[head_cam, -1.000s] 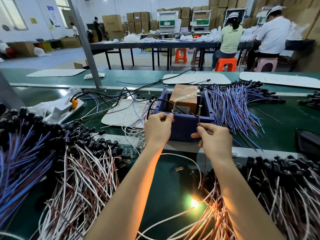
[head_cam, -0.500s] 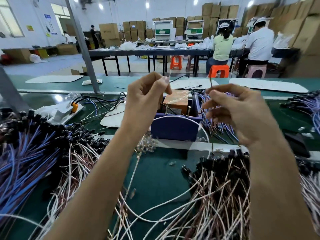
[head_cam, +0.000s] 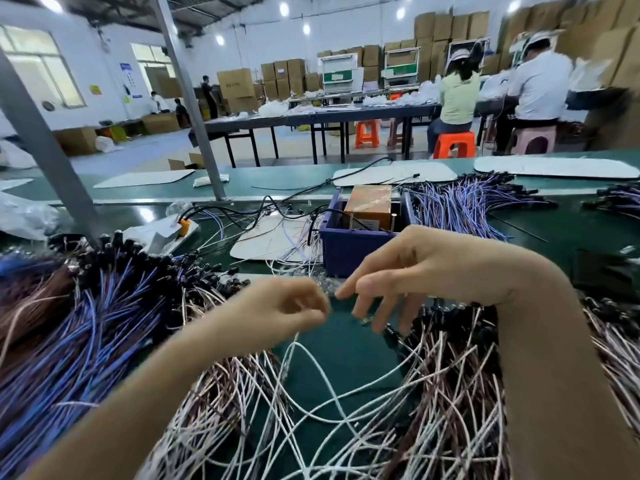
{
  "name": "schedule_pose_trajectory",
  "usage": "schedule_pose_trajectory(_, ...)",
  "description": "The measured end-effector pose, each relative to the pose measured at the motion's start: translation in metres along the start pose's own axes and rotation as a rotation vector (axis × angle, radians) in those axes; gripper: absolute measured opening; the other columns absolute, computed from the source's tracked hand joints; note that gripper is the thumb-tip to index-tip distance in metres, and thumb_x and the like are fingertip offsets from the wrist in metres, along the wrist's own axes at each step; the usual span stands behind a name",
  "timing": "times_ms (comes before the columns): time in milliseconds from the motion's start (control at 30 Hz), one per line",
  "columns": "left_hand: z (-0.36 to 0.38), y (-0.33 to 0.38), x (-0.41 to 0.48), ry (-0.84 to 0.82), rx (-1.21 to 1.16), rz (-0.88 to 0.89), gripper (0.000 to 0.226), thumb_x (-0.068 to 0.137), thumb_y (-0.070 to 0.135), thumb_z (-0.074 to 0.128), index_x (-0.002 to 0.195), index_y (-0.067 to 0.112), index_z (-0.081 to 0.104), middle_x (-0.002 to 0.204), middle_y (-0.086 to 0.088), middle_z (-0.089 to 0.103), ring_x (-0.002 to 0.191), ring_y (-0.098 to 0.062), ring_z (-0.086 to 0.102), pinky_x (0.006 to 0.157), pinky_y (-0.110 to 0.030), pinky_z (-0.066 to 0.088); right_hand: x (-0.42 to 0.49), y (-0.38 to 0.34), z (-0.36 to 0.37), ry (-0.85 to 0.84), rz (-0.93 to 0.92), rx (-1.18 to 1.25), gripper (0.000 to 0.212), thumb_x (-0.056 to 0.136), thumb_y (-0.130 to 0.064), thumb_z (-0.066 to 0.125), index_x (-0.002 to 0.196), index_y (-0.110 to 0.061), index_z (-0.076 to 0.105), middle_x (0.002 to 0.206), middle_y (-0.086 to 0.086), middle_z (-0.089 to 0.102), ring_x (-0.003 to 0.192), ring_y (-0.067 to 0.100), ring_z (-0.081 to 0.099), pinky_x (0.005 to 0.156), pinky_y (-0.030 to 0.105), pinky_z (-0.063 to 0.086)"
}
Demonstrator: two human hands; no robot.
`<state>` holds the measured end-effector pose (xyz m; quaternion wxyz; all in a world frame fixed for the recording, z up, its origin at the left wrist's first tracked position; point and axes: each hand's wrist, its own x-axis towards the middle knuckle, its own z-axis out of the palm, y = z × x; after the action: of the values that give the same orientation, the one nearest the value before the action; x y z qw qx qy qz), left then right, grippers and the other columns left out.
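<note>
Head camera: left hand (head_cam: 280,311) curls, pinching a white wire (head_cam: 293,348) that trails over the green table (head_cam: 349,344); right hand (head_cam: 426,271) hangs spread above the wire heap (head_cam: 450,393). Heaps all round, so plenty left, I'd judge.

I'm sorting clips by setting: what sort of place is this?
Probably a wiring assembly factory: heaps of wires on the green workbench, one white wire pinched in the left hand, stacked cardboard cartons at the back wall, workers seated at a long table.
</note>
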<state>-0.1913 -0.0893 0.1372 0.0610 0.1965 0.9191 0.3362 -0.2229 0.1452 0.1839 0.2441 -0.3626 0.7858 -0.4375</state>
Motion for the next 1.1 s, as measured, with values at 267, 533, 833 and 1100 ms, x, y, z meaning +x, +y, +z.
schedule_pose_trajectory(267,0.113,0.044,0.0,-0.464,0.787,0.008,0.044,0.093,0.052,0.049,0.117,0.016,0.051,0.118,-0.015,0.058,0.107,-0.037,0.058,0.091,-0.042,0.043,-0.006,0.011,-0.011,0.133,0.082,-0.007,0.05,0.069,-0.05,0.062,0.103,-0.015,0.073,0.09,0.004,0.075,0.08,0.022,0.073,0.061,0.025,0.057)
schedule_pose_trajectory(533,0.078,0.032,-0.01,-0.456,0.428,0.024,0.021,0.082,0.041,0.067,0.099,0.028,0.065,0.082,0.011,0.062,0.077,-0.012,0.057,0.075,-0.025,0.049,-0.01,0.024,-0.023,0.266,0.171,-0.016,0.021,0.092,-0.03,0.059,0.1,-0.016,0.072,0.087,0.006,0.075,0.08,0.024,0.072,0.072,0.032,0.06)
schedule_pose_trajectory(833,0.024,0.047,0.023,-0.364,0.422,0.016,0.017,0.08,0.039,0.073,0.089,0.024,0.074,0.061,0.019,0.06,0.058,0.004,0.053,0.059,-0.013,0.041,-0.014,0.029,-0.028,0.311,0.171,-0.019,0.022,0.092,-0.032,0.058,0.103,-0.018,0.072,0.087,0.005,0.076,0.082,0.023,0.072,0.075,0.03,0.058)
schedule_pose_trajectory(1100,0.075,0.06,0.027,0.54,0.157,0.351,0.004,0.085,0.026,0.071,0.083,0.023,0.069,0.073,0.016,0.065,0.066,0.0,0.059,0.062,-0.023,0.049,-0.016,0.04,-0.03,0.359,0.229,0.073,0.019,0.093,-0.031,0.06,0.106,-0.021,0.068,0.093,0.009,0.073,0.079,0.025,0.072,0.066,0.033,0.061)
